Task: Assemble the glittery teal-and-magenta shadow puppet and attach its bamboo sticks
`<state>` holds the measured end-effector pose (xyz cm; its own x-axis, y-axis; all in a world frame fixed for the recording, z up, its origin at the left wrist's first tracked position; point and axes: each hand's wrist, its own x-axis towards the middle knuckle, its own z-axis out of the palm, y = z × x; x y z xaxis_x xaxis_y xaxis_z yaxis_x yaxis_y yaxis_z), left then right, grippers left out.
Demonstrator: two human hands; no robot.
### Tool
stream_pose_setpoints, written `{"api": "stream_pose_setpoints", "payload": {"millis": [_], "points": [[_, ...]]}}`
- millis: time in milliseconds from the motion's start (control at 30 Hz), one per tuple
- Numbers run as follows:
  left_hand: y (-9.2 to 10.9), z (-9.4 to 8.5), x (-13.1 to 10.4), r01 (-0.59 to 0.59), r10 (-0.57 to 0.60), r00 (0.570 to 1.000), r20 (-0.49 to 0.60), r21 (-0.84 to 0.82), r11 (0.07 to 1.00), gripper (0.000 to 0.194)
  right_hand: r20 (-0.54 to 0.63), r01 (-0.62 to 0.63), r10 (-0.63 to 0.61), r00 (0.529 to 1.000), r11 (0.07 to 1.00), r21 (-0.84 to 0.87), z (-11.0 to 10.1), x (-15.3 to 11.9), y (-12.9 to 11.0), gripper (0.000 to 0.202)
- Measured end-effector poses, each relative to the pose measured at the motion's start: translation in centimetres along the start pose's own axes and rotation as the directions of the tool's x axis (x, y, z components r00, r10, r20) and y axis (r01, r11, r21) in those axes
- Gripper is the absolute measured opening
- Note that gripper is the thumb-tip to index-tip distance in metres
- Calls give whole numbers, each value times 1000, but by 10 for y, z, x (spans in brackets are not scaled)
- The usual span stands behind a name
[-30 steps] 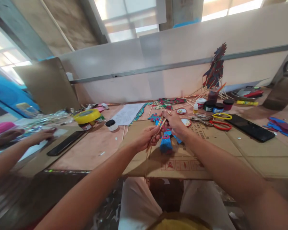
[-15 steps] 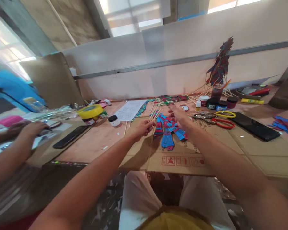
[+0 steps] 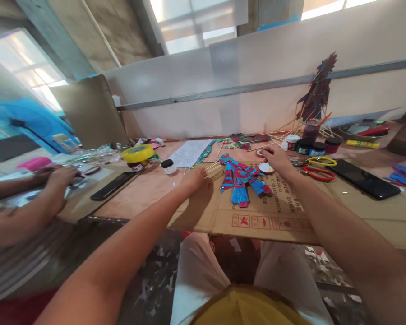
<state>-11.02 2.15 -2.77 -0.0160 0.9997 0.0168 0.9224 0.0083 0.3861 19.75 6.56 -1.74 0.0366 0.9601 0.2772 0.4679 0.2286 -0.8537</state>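
My left hand [image 3: 193,179] is closed around a few thin wooden sticks [image 3: 214,167] low over the cardboard, left of a blue and red paper figure [image 3: 241,194]. The figure lies flat, made of jointed cut pieces with a patterned surface. Beyond the figure's right side, my right hand [image 3: 276,159] has its fingertips closed on the edge of a small round lid [image 3: 260,153]. A second, white-faced lid with a red rim [image 3: 265,168] lies just below that hand. What the palm side of my left hand covers is hidden.
Pliers and scissors [image 3: 318,168], a black phone [image 3: 367,179] and paint jars [image 3: 314,148] stand to the right. Leftward are a black-capped jar [image 3: 169,167], yellow tape [image 3: 137,153] and another phone [image 3: 113,185]. A co-worker's hands [image 3: 61,178] work at far left.
My right hand has moved away from the sticks and figure to the lids on the right. My left hand has shifted left and lower with the sticks. The view has turned slightly left.
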Motion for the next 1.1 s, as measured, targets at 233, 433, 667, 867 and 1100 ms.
{"api": "stream_pose_setpoints", "payload": {"millis": [233, 433, 667, 867, 1100], "points": [[-5, 17, -7, -97, 117, 992, -54, 281, 955, 30, 17, 80, -80, 997, 898, -433, -43, 0, 25, 16], [-12, 22, -8, -104, 162, 983, -89, 459, 882, 32, 209, 185, -65, 976, 754, -630, -38, 1, 30, 13], [-17, 22, -3, -169, 233, 970, -71, 490, 855, 30, 272, 208, 2, 962, 639, -740, -34, -3, 33, 16], [-23, 22, -1, -226, 288, 955, -67, 464, 856, 31, 337, 258, 10, 941, 622, -739, -29, -2, 36, 8], [-25, 19, -3, -283, 328, 944, -21, 456, 844, 37, 367, 271, 29, 930, 623, -734, -31, 0, 36, 10]]}}
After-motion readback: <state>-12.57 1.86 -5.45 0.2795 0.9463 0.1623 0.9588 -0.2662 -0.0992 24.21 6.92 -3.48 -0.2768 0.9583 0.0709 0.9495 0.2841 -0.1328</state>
